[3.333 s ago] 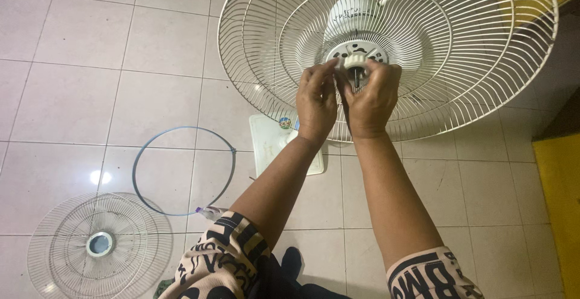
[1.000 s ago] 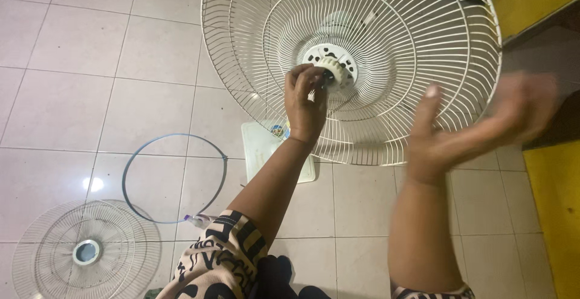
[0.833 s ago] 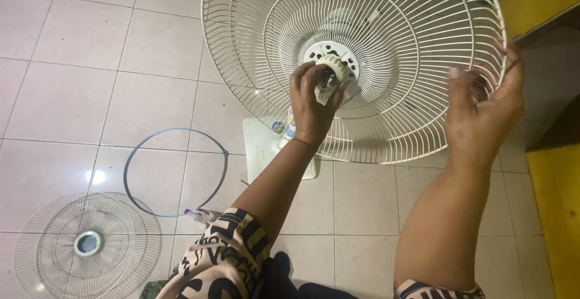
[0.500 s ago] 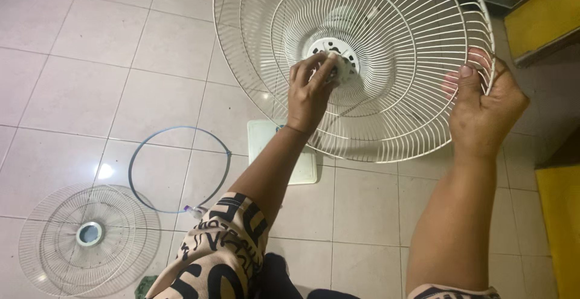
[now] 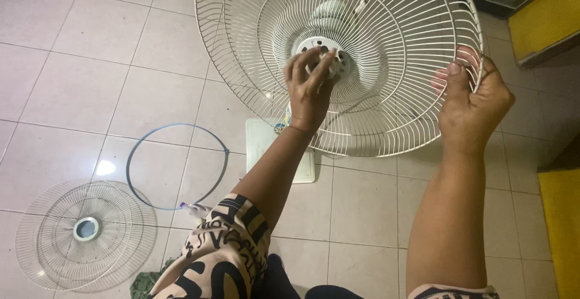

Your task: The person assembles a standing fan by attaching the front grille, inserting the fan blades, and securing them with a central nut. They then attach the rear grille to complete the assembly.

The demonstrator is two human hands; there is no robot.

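A white standing fan with its wire rear guard (image 5: 386, 45) faces me, no blades on it. At the guard's centre is a white round hub with a plastic nut (image 5: 326, 63). My left hand (image 5: 308, 90) is closed around that nut, fingers wrapped over it. My right hand (image 5: 471, 108) grips the guard's right rim, thumb inside the wires. The fan's white square base (image 5: 266, 148) shows on the floor below the guard, partly hidden by my left forearm.
On the tiled floor at the left lie a thin blue-grey ring (image 5: 175, 166) and the loose front wire guard (image 5: 84, 232). A small purple-tipped object (image 5: 190, 208) lies by my knee. Yellow surfaces (image 5: 559, 214) border the right side.
My right hand left the centre nut, swung out to the right and took hold of the guard's rim. My left hand stayed on the nut, shifting its grip around it.
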